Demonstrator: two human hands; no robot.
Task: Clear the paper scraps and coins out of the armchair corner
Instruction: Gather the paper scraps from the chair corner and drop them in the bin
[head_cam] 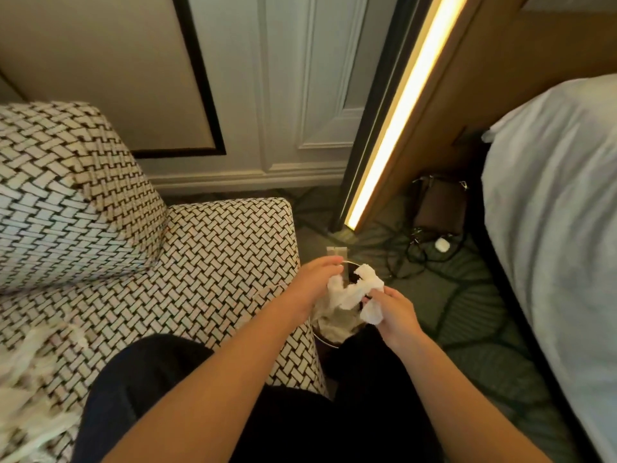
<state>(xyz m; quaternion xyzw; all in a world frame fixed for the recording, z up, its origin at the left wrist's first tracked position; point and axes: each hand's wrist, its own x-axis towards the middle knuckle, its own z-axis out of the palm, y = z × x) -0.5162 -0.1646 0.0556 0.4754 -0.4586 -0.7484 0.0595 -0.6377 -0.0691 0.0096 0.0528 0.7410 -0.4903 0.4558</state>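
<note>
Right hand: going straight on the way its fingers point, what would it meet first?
The right hand points up-left, so probably the left hand, with the crumpled paper both hold pressed between. Depth is unclear.

- The armchair (217,262) stands just left of the bin (323,340).
- Crumpled paper (354,292) hangs over the bin; more paper (334,324) lies inside it.
- A bag (440,208) and cables (410,259) lie behind the bin, rightward.
- The bed (561,228) stands well right of the bin.
</note>
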